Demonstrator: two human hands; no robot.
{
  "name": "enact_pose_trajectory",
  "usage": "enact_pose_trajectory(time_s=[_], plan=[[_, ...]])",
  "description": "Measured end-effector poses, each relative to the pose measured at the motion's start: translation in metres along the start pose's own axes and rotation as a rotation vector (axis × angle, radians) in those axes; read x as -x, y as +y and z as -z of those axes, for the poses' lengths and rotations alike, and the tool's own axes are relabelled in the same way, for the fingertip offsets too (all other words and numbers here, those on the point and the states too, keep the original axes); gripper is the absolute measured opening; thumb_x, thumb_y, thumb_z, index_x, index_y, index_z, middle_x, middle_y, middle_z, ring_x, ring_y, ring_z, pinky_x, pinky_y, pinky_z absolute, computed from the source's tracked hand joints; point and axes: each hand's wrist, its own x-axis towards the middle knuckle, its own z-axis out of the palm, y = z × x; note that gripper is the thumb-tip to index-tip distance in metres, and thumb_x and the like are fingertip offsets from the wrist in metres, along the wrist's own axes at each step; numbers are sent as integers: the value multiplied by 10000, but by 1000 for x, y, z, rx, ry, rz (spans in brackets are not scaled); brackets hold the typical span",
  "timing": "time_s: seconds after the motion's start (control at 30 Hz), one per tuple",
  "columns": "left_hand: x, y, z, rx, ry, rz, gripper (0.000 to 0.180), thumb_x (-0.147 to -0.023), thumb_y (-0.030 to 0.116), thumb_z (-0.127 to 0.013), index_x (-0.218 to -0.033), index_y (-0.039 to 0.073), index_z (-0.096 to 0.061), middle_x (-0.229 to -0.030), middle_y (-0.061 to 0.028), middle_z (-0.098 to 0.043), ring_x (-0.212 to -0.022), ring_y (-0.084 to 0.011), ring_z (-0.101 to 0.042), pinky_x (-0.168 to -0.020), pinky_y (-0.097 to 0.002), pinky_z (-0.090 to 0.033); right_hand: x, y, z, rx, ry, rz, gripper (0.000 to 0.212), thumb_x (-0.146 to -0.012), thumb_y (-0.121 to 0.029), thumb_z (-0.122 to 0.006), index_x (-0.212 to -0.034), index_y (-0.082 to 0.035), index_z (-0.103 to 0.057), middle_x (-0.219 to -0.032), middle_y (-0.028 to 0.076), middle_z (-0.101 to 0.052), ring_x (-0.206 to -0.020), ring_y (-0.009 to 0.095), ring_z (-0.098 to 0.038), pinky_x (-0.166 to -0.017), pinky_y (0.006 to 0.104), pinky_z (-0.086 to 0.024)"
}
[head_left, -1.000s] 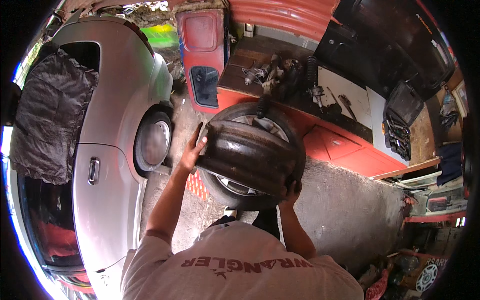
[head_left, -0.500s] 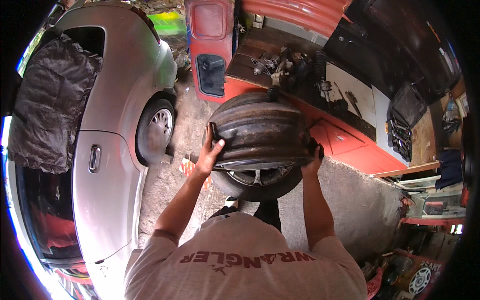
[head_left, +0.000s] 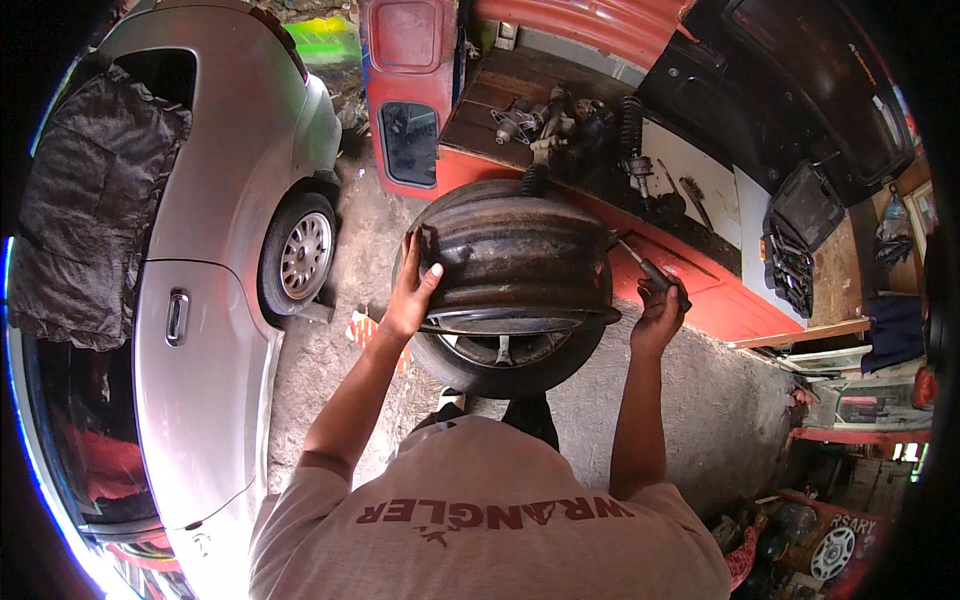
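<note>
A dark, worn steel wheel rim point(head_left: 520, 250) rests above a black tyre with a spoked wheel point(head_left: 505, 348) in front of me. My left hand point(head_left: 412, 295) holds the rim's left side, its fingers fairly straight along it and the thumb across the curved face. To the right of the rim, my right hand point(head_left: 658, 312) is closed round the dark handle of a screwdriver-like tool point(head_left: 655, 275). The tool's thin metal shaft slants up and left, with its tip close to the rim's right edge; whether they touch I cannot tell.
A silver car point(head_left: 215, 300) stands at the left, a dark cloth point(head_left: 95, 210) over its window. A workbench point(head_left: 490, 95) ahead carries greasy parts, a coil-spring strut point(head_left: 632, 145), a wire brush point(head_left: 695, 200) and an opened tool case point(head_left: 805, 215). A red door panel point(head_left: 405, 100) leans beside it.
My right hand has left the rim's right side and moved slightly outward, now showing the screwdriver-like tool in its grip. My left hand stays on the rim. The view has shifted a little.
</note>
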Motion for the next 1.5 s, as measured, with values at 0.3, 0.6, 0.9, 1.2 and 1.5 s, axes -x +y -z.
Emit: enact_pose_trajectory(time_s=[0.3,0.6,0.9,1.2,1.5], plan=[[-5,6,-2,272,-107,-137,814,-997,562,-326,-1542,1,-100,-1616,-208,-42,-1504,-290,13,-1198,-400,-11,22,-67,-67,106,-279,-64,183,-895,-161,-616,-957,6,-574,-787,112,-629,-648,195,-624,-572,299,-470],[-3,15,-12,1166,-192,-35,797,-1009,588,-209,-1549,16,-78,-1626,-143,-72,-1502,-256,-24,-1202,-377,-5,23,-79,-87,212,-405,-102,127,-898,-103,-642,-900,-46,-528,-698,48,-575,-573,119,-551,-532,254,-436],[-4,17,-14,992,-152,-81,824,-994,623,-172,-1549,20,-90,-1625,-137,-84,-1501,-259,-44,-1204,-385,-9,43,-64,-127,269,-619,-103,132,-902,-53,-631,-905,-57,-499,-698,42,-566,-576,100,-552,-536,246,-452],[-7,7,-12,633,-102,-128,862,-973,664,-142,-1549,24,-107,-1622,-139,-96,-1499,-268,-66,-1207,-398,-16,35,-68,-113,303,-530,-34,137,-891,-68,-673,-894,-33,-540,-835,47,-531,-633,114,-598,-556,260,-489],[-11,-9,-9,597,-50,-141,853,-979,654,-128,-1542,14,-141,-1612,-154,-137,-1494,-275,-103,-1207,-411,-42,27,-90,-98,278,-461,-88,142,-892,-74,-670,-871,-52,-532,-694,20,-557,-559,93,-555,-515,256,-468]])
